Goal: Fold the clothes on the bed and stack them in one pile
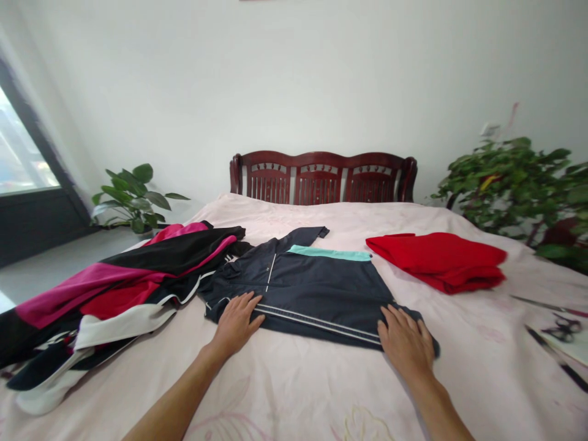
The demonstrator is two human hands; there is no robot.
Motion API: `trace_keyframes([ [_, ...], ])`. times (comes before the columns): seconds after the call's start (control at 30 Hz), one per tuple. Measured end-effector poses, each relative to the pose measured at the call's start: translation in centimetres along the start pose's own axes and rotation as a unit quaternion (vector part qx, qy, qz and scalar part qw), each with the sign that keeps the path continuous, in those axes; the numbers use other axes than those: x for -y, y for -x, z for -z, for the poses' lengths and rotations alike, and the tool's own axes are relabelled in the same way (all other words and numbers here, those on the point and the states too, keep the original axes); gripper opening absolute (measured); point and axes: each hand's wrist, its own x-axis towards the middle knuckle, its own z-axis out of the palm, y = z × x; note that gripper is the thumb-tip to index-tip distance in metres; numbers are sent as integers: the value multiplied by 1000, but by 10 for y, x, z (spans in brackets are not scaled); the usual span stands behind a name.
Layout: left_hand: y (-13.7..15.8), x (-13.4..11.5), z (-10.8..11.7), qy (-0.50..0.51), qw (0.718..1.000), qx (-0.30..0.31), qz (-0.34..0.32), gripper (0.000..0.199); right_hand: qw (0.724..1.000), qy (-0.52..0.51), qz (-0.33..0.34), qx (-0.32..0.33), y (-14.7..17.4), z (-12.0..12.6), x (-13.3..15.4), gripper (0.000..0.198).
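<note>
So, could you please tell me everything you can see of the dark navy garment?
The dark navy garment looks smooth and thin, with a turquoise band on its far side, paired white stripes along its near side and a short white line toward the left. It lies nearly flat on the pale pink sheet, one sleeve reaching toward the headboard. The left hand and right hand rest on it.
</note>
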Motion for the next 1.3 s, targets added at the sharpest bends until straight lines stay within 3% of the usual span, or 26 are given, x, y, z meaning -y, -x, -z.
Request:
trace_keyframes([
  [0.5, 4, 0, -1, 2, 1000, -13, 3, 48, 999, -1, 15, -32, 2, 4, -1, 46],
  [0.67, 1, -1, 0, 11, 999, 15, 32, 46, 999, -15, 34, -26, -3, 10, 6, 47],
  [0.77, -18, -21, 7, 19, 998, 24, 47, 44, 995, -60, 75, 26, -21, 21, 35, 50],
  [0.9, -58, -68, 12, 66, 996, 39, -52, 45, 972, -126, 162, 111, -49, 29, 90, 52],
  [0.97, -71, -87, 5, 73, 991, 53, -96, 48, 959, -139, 205, 139, -55, 21, 103, 53],
  [1.07, -72, -95, -15, 61, 988, 77, -115, 54, 950, -127, 243, 152, -52, -6, 81, 54],
  [1.17, -61, -83, -28, 41, 990, 91, -103, 60, 954, -107, 257, 111, -45, -35, 19, 54],
  [1.3, -51, -60, -16, 24, 988, 132, -75, 62, 958, -73, 256, 102, -41, -56, -60, 47],
])
